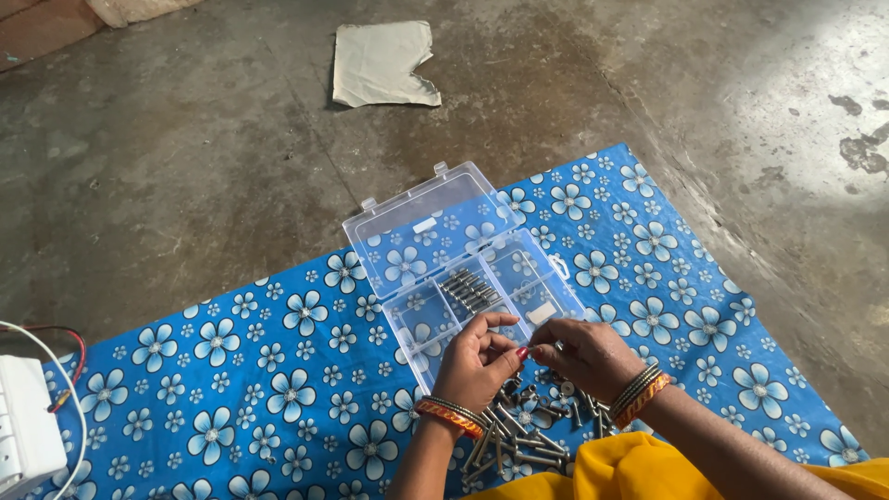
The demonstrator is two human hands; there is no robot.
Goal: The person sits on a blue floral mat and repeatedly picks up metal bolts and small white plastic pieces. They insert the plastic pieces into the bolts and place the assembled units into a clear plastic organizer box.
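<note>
A person seated on a concrete floor (185, 139) works over a clear plastic organiser box (463, 278), its hinged lid (421, 218) thrown open, on a blue cloth (278, 370) printed with white flowers. Just in front of the box, the left hand (477, 361) and right hand (583, 352) meet fingertip to fingertip, both pinched shut around a small metal piece (546, 347), probably a bolt or nut, though it is too small to tell which. A row of dark bolts (469, 290) lies in one middle compartment of the box; the neighbouring compartments look bare or nearly so. Nearer the person than the box, beneath the wrists (each ringed with orange and dark bangles), a loose heap of bolts and nuts (528, 426) is spread on the cloth. Beyond the box, well apart from it, a torn scrap of pale card (380, 65) lies on the floor. Far to the box's left, at the cloth's edge, stands a white device (23, 426) with red and white wires (65, 361).
</note>
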